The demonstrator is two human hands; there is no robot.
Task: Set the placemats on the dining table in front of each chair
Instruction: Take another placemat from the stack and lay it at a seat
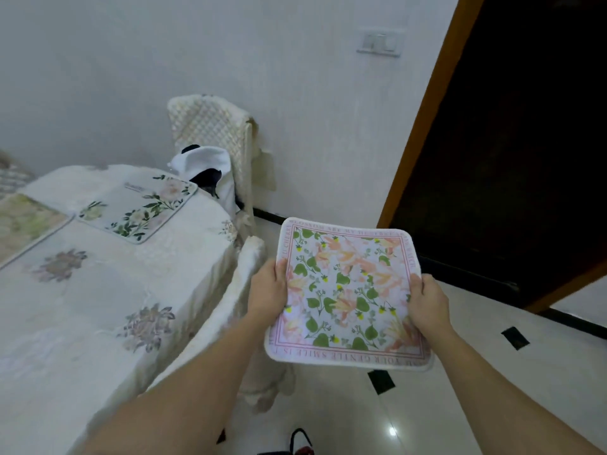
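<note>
Left grip [267, 289], right grip [427, 302]: clasping opposite side edges of floral placemat [348, 290], thumbs on top. Held roughly level in air, off bench [82, 290] right edge, over floor. Advised: carry left, lay flat, square to bench edge before near chair [244, 277], in line with laid placemat [138, 208]. Border lettering: "YOUR GENTLE SMILE IS", "CHERRY", "BLOSSOM ARE MY"; remainder unclear.

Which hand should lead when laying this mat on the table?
Left, probably. Both hands grip the mat, but the left hand holds the edge nearer the table, which lies to the left. The right hand holds the far edge, out over the floor.
</note>
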